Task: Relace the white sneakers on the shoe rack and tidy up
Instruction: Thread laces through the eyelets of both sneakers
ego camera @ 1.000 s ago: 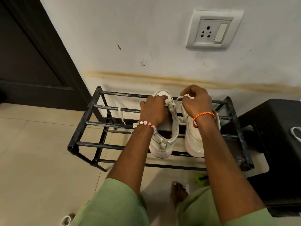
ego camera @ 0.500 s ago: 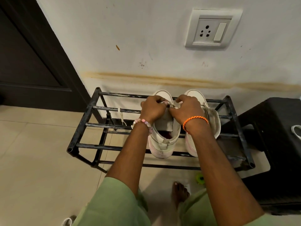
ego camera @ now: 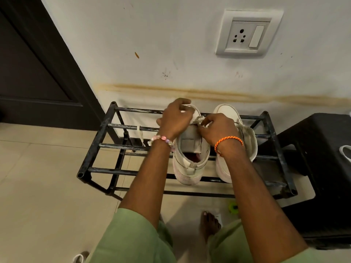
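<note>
Two white sneakers stand side by side on the black metal shoe rack (ego camera: 98, 147), toes toward the wall. The left sneaker (ego camera: 190, 164) has its grey tongue showing. My left hand (ego camera: 175, 118) lies over its front with fingers curled on the white lace (ego camera: 198, 118). My right hand (ego camera: 216, 128) pinches the same lace just to the right, over the gap between the shoes. The right sneaker (ego camera: 228, 112) is partly hidden behind my right wrist. A loose white lace (ego camera: 141, 135) hangs from a rack bar at the left.
A black stool (ego camera: 322, 168) stands right of the rack with a white item (ego camera: 345, 151) on it. A dark door (ego camera: 38, 63) is at the left. A small green object (ego camera: 233, 206) lies on the tiled floor near my bare foot (ego camera: 209, 224). A wall socket (ego camera: 247, 33) is above.
My right hand has moved left from the right sneaker to the left sneaker's lace. My left hand has shifted up toward the toe, uncovering the tongue.
</note>
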A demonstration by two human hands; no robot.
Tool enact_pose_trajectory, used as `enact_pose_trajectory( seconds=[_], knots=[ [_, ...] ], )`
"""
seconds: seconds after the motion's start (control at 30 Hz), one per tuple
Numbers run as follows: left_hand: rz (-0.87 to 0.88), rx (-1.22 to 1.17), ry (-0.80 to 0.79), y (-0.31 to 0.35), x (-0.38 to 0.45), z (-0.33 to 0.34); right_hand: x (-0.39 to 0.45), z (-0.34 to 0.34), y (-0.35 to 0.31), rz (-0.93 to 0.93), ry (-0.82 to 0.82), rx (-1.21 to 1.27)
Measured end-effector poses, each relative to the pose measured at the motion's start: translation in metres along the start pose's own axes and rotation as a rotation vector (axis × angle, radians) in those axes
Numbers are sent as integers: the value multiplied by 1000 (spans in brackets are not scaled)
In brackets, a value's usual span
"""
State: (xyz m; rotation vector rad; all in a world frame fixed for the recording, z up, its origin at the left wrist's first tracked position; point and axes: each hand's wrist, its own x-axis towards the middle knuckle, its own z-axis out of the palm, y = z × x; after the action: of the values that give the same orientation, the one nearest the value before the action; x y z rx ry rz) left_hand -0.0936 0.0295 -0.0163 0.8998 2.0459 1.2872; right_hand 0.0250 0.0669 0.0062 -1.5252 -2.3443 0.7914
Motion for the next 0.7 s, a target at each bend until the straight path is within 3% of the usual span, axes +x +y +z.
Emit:
enact_pose_trajectory(
  seconds=[0.1,0.17,0.43,0.53,0.63,0.7],
  knots=[
    [17,304,-116,-3,-3,18,1,-4,2,5,-27,1],
    [3,422,-91,-8,-2,22,1,-7,4,8,-42,11],
    [92,435,37,-6,-5,18,2,-7,6,15,-64,31],
    [-27,15,-31,-3,-3,15,3,-7,8,22,-67,50],
    [-289,-444,68,-1,2,5,3,-6,9,29,-66,64],
    [-370,-534,120,-2,5,2,4,-6,9,32,-69,79]
  ],
)
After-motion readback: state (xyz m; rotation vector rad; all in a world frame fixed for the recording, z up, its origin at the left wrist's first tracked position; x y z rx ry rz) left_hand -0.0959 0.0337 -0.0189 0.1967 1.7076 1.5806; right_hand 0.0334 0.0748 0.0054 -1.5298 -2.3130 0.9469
